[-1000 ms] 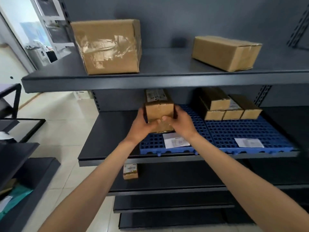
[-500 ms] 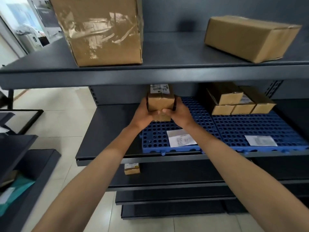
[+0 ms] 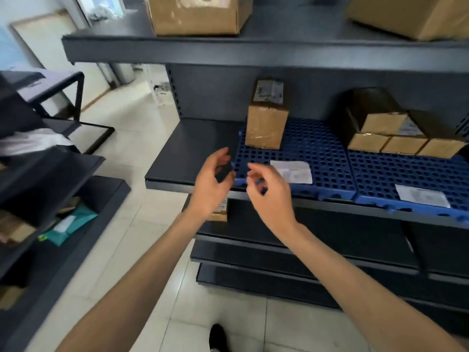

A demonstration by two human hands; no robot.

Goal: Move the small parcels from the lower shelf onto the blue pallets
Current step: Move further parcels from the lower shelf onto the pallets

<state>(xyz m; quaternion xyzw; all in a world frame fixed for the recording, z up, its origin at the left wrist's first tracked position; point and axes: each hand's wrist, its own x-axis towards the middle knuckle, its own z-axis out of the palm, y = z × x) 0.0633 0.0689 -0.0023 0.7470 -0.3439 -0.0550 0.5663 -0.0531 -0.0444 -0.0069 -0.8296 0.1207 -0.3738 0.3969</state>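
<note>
A small brown parcel [image 3: 266, 123] with a white label on top stands upright at the back left of the left blue pallet [image 3: 317, 158]. A stack of several small parcels [image 3: 396, 138] sits where the left pallet meets the right blue pallet [image 3: 406, 174]. My left hand [image 3: 213, 184] and my right hand [image 3: 269, 191] hover in front of the shelf edge, fingers apart, holding nothing. Another small parcel [image 3: 221, 212] lies on the lower shelf [image 3: 304, 232], mostly hidden behind my left hand.
Two large cardboard boxes [image 3: 198, 13] [image 3: 411, 13] rest on the top shelf. White paper labels [image 3: 291, 171] [image 3: 422, 196] lie on the pallets. A dark rack with packages [image 3: 50, 199] stands at the left. Tiled floor [image 3: 142, 250] lies below.
Both hands have let go of the small parcel, which now stands on the left pallet, and pulled back toward the shelf edge. The camera view shifted to the left.
</note>
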